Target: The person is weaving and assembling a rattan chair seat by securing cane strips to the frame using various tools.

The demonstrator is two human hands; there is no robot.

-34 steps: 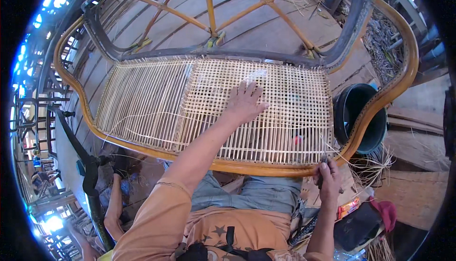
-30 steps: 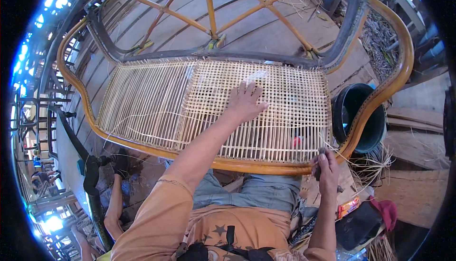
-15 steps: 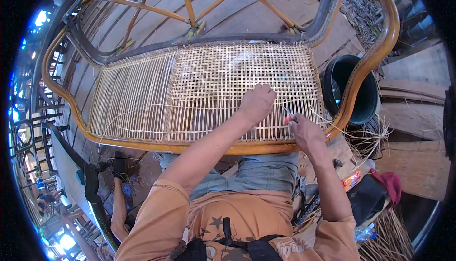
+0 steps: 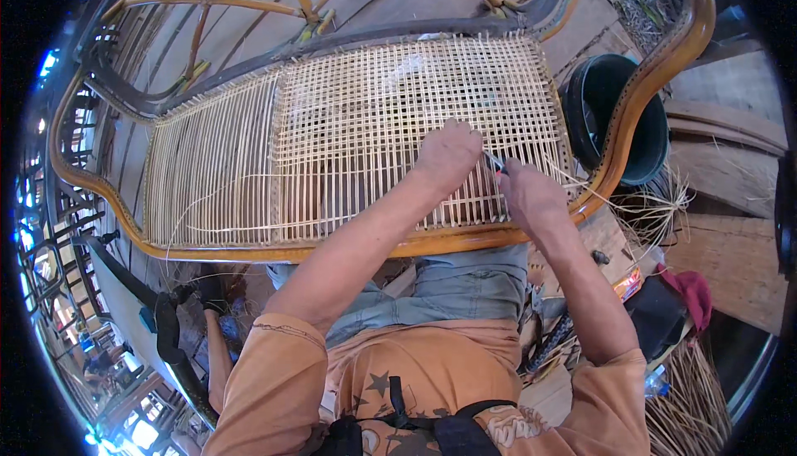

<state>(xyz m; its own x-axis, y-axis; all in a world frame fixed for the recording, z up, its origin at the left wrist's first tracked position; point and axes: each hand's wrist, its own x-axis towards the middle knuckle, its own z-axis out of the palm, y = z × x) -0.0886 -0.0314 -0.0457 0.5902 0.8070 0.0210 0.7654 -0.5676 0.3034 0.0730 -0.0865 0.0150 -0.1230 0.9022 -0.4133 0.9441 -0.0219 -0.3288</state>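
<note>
A cane seat panel (image 4: 390,99) spans a rattan bench frame (image 4: 415,244) across my lap. Its right part is woven crosswise; the left part and the front strip show mostly strands running one way. My left hand (image 4: 449,156) lies curled on the weave, fingers closed; what they grip is hidden. In my closed right hand (image 4: 535,197) is a small pointed tool (image 4: 494,160) with a metal tip and a bit of red. That tip reaches close to my left fingertips, over the strands. A loose cane strand (image 4: 212,193) loops across the left part of the panel.
A dark green bucket (image 4: 656,145) stands right of the panel, beside the curved armrest. Loose cane ends (image 4: 660,207) stick out below it. Wooden boards (image 4: 726,265), a maroon cloth (image 4: 689,294) and a bundle of cane (image 4: 685,402) lie at the right. Another person's leg (image 4: 214,356) shows lower left.
My right hand has moved up, bringing the tool's tip to my left fingertips. My left hand stays closed on the weave. The whole view has shifted slightly, with the bench higher in it.
</note>
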